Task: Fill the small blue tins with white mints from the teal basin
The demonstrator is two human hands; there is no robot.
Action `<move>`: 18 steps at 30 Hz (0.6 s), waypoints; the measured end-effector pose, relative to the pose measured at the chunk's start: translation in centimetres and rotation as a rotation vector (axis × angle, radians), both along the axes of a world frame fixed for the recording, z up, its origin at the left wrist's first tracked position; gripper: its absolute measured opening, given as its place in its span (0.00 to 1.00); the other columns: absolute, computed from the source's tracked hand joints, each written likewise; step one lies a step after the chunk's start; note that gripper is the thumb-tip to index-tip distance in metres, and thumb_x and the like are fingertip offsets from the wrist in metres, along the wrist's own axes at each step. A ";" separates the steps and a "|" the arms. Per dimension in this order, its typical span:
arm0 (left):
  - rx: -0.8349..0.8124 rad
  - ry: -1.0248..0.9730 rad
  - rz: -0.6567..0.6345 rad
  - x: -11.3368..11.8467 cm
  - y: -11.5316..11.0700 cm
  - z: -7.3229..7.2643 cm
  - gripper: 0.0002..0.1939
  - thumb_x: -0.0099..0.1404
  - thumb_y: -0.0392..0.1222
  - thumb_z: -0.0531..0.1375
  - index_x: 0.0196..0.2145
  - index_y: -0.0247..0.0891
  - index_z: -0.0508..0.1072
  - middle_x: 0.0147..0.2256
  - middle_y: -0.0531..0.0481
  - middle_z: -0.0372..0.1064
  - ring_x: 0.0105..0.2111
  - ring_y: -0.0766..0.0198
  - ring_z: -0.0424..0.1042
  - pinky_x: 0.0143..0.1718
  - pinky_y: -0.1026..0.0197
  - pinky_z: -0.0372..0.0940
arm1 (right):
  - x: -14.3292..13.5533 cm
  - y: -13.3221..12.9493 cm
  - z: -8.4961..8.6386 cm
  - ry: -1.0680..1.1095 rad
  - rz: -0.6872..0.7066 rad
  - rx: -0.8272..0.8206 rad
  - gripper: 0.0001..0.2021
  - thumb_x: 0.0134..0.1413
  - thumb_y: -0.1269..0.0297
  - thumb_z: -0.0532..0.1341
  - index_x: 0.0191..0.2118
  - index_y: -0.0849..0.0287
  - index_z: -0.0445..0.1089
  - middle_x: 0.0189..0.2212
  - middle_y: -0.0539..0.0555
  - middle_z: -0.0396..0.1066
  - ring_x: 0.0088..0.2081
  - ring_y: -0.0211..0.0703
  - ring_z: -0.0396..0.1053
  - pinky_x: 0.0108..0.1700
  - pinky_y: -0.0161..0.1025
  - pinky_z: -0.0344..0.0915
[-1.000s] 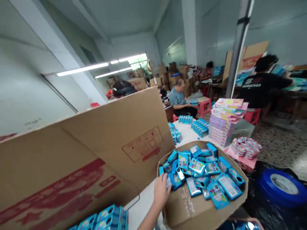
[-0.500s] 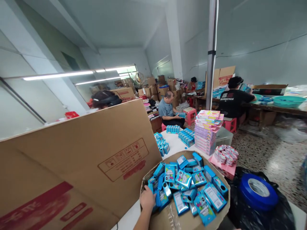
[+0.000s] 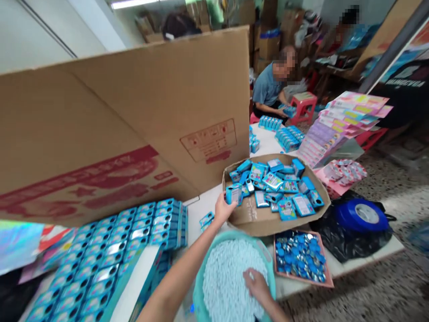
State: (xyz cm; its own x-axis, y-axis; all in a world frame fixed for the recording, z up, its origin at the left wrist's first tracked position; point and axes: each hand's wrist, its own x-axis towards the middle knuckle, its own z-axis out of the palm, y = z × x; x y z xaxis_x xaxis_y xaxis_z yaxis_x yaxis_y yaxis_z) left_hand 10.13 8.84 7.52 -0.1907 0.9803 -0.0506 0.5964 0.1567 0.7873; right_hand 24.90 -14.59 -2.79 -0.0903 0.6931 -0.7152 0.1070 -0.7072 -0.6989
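My left hand (image 3: 224, 208) is closed around a small blue candy box (image 3: 233, 193) at the left edge of a shallow cardboard tray (image 3: 246, 220). Many similar blue boxes (image 3: 273, 182) lie loose in that tray. Below it stands a turquoise basin (image 3: 197, 290) full of small whitish pellets (image 3: 228, 264). My right hand (image 3: 256, 285) is over the basin, its bent fingers slightly apart and their tips touching the pellets. Whether any pellet is between them is hidden.
Rows of packed blue boxes (image 3: 110, 250) stand at left, before a large carton (image 3: 127, 120). A pink tray of blue caps (image 3: 300, 257), a blue tape roll (image 3: 363, 214) on black plastic and stacked pink boxes (image 3: 335, 120) are at right. A seated person (image 3: 270, 87) holds blue boxes beyond.
The view has tilted down and turned left, showing the basin and packed rows. My left hand has lifted a blue box at the tray's edge. My right hand has come into view over the pellets.
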 end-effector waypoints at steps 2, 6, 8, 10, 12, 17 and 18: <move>-0.054 -0.341 0.057 -0.3 -4.3 1.3 0.23 0.48 0.41 0.61 0.44 0.36 0.66 0.42 0.44 0.71 0.41 0.56 0.72 0.44 0.53 0.66 | 0.3 -0.7 -0.8 -0.076 0.060 0.070 0.15 0.42 0.44 0.59 0.22 0.51 0.66 0.13 0.47 0.62 0.14 0.43 0.61 0.22 0.44 0.60; -0.314 -0.991 0.132 -1.4 -13.4 3.2 0.24 0.51 0.45 0.60 0.46 0.35 0.68 0.43 0.41 0.73 0.42 0.52 0.73 0.45 0.48 0.67 | 0.8 -0.2 -1.3 -0.126 0.152 0.093 0.17 0.44 0.45 0.57 0.25 0.55 0.67 0.15 0.47 0.64 0.14 0.39 0.60 0.23 0.39 0.58; -0.388 -1.218 0.153 -2.1 -17.5 3.9 0.27 0.52 0.46 0.58 0.49 0.35 0.67 0.46 0.41 0.72 0.46 0.49 0.72 0.50 0.44 0.64 | 0.9 -0.2 -0.8 -0.191 0.242 0.156 0.16 0.49 0.48 0.54 0.26 0.56 0.67 0.17 0.47 0.65 0.17 0.38 0.62 0.26 0.37 0.60; -0.399 -1.430 0.109 -2.9 -20.9 4.6 0.30 0.53 0.47 0.57 0.54 0.38 0.63 0.52 0.41 0.67 0.53 0.45 0.66 0.55 0.39 0.58 | 1.1 -0.2 0.1 -0.276 0.319 0.298 0.15 0.51 0.51 0.54 0.29 0.56 0.69 0.24 0.51 0.71 0.27 0.42 0.68 0.34 0.38 0.63; -0.364 -1.616 0.030 -3.8 -23.6 5.3 0.34 0.52 0.47 0.57 0.57 0.40 0.60 0.58 0.41 0.61 0.57 0.41 0.60 0.57 0.34 0.51 | 1.5 -0.1 1.0 -0.366 0.415 0.468 0.14 0.53 0.53 0.54 0.33 0.57 0.70 0.33 0.54 0.73 0.37 0.45 0.69 0.43 0.41 0.63; -0.138 -1.630 0.125 -6.6 -27.0 7.2 0.37 0.50 0.46 0.60 0.59 0.46 0.58 0.59 0.44 0.59 0.60 0.40 0.56 0.59 0.33 0.48 | 3.5 1.0 1.9 -0.555 0.653 0.737 0.13 0.57 0.60 0.53 0.38 0.59 0.72 0.40 0.58 0.71 0.47 0.47 0.65 0.53 0.43 0.58; -0.101 -1.557 0.170 -7.2 -27.2 7.5 0.37 0.50 0.43 0.61 0.59 0.47 0.58 0.58 0.45 0.61 0.60 0.42 0.57 0.59 0.34 0.49 | 3.8 1.2 1.7 -0.610 0.666 0.755 0.14 0.57 0.60 0.53 0.41 0.60 0.71 0.43 0.59 0.70 0.49 0.48 0.64 0.54 0.44 0.57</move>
State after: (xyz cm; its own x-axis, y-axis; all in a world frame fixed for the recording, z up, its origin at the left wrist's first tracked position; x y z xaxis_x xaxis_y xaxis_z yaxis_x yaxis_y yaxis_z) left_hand 2.92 -18.40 15.04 0.0057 0.9343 -0.3564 -0.7900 0.2228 0.5713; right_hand 28.65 -13.37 -1.04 -0.3796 0.9047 -0.1936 0.7608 0.1862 -0.6218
